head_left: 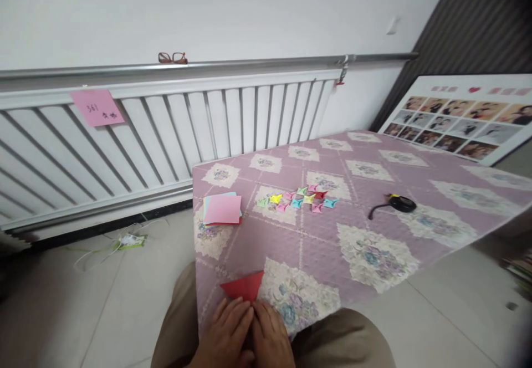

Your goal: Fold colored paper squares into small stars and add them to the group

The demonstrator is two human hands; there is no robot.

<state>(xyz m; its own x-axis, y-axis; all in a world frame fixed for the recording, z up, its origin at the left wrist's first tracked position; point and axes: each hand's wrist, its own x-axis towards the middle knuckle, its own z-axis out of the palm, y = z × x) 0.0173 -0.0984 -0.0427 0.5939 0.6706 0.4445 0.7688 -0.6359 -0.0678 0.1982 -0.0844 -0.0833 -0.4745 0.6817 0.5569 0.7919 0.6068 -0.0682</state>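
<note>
A red paper point(243, 286), folded into a triangular shape, lies at the near left edge of the table. My left hand point(228, 329) covers its lower side, fingers close together and pressing on it. Beside it, touching at the fingertips, my right hand point(269, 332) also holds the paper down near its lower corner. The paper's near part is hidden under both hands. Farther up the table sit several small folded paper pieces, among them a yellow one point(275, 198) and a blue one point(330, 203). A stack of coloured paper sheets point(223, 209), pink on top, lies to their left.
A purple flowered tablecloth point(320, 246) covers the table. On its right rests a black object with a strap point(402, 204). Behind stand a white radiator point(241, 116) with a pink note point(97, 107), eyeglasses point(173, 57) on the pipe, and a photo board point(457, 116).
</note>
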